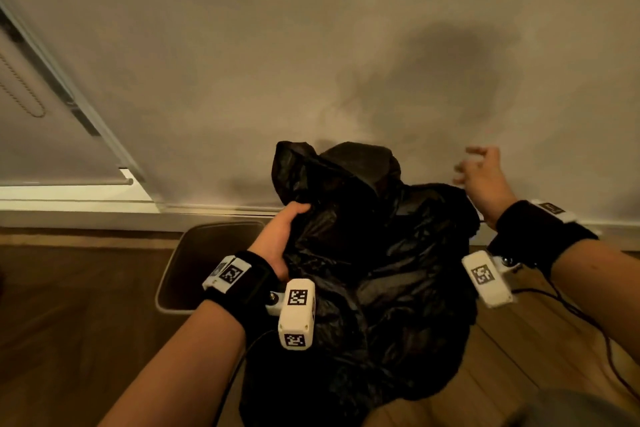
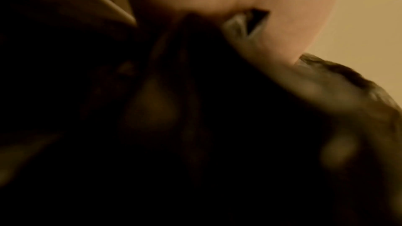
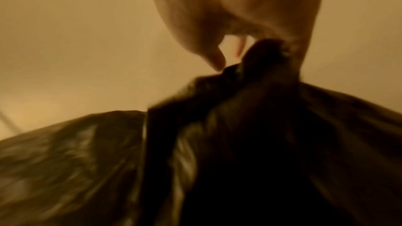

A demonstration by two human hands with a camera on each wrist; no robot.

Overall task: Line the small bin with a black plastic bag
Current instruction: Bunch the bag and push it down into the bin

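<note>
Plain pale wall [image 1: 311, 45] with skirting, wooden floor [image 1: 69, 305] below; window frame with bead cord [image 1: 24, 90] far left. Small bin [image 1: 180, 267] stands on the floor against the skirting, left of centre; inside is dark, contents can't be made out, no liner over its rim. Left hand [image 1: 280, 239] grips a bunched fold of the black plastic bag [image 1: 374, 270], thumb curled over the top. Bag is held up in the air, crumpled, right of the bin and partly overlapping it. Right hand [image 1: 485, 180] blurred in head view; right wrist view shows fingers [image 3: 217, 59] pinching the bag's gathered edge. Wrist units carry square fiducial markers [image 1: 298, 298]; no readable text.
</note>
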